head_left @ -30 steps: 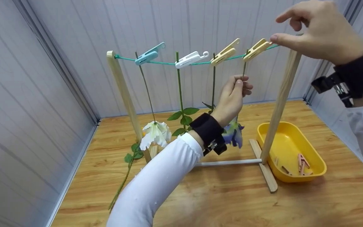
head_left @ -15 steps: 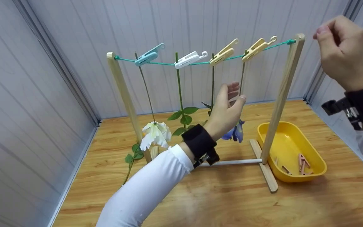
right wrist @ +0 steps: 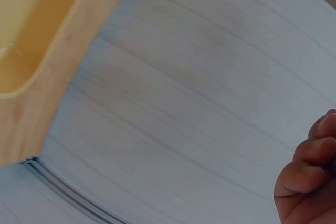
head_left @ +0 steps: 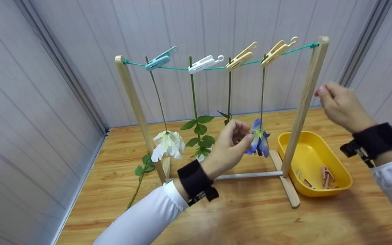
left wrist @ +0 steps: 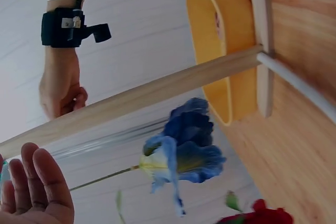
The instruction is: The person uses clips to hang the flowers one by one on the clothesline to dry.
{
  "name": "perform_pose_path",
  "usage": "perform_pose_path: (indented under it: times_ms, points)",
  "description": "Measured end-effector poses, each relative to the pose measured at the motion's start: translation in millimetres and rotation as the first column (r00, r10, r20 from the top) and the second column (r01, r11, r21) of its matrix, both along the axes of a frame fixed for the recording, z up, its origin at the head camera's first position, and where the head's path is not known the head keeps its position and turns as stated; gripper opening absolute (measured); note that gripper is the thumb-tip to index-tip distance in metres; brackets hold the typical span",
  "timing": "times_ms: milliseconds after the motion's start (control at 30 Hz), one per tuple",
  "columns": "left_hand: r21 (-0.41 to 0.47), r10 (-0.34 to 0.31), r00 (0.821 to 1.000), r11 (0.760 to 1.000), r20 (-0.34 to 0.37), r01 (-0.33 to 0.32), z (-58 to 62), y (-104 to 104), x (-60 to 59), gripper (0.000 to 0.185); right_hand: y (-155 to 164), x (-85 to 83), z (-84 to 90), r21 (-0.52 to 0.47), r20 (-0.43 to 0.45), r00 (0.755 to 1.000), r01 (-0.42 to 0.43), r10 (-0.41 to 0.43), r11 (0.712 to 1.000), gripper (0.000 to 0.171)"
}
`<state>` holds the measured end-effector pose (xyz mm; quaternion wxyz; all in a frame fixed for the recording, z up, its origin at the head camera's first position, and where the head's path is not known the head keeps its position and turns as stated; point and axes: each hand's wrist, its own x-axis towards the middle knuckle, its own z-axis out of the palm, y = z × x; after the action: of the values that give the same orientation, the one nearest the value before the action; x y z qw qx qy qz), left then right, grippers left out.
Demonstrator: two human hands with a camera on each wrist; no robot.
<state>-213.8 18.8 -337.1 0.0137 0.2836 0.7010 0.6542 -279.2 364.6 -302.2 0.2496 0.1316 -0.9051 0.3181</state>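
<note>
Your left hand hangs just beside the blue flower, fingers loosely spread and holding nothing; whether a fingertip brushes a petal, you cannot tell. Your right hand is raised to the right of the rack's right post, fingers loosely curled around nothing. Four pegs grip the green string: one blue peg, one white peg and two yellow pegs. Four stems hang head-down from them, one per peg, the blue flower on the rightmost. A fifth stem lies on the tabletop by the left post. One yellow tray sits beside the right post, with a few pink pegs inside.
</note>
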Motion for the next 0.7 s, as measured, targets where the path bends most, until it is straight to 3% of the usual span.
perform_pose_path:
  times_ms: [233, 367, 467, 700]
  points:
    - [-0.083, -0.032, 0.999, 0.996, 0.003, 0.032, -23.7, -14.5, 7.8, 0.017, 10.8, -8.2, -54.1, 0.218, 0.159, 0.987, -0.049, 0.014, 0.975, 0.026]
    - [-0.124, -0.034, 0.999, 0.992, -0.004, 0.033, -34.9, -21.3, 11.6, 0.019, 12.8, -12.6, -76.4, 0.266, 0.338, 0.941, -0.101, 0.006, 0.959, 0.019]
    - [-0.159, -0.026, 1.000, 0.987, 0.001, 0.026, -45.1, -26.9, 14.0, 0.016, 13.4, -14.8, -92.7, 0.286, 0.477, 0.879, -0.165, 0.009, 0.944, 0.023]
    - [-0.291, -0.042, 0.998, 0.956, -0.037, 0.029, -69.7, -40.0, 20.5, 0.018, 12.7, -16.8, -125.6, 0.294, 0.756, 0.654, -0.339, -0.001, 0.894, 0.026]
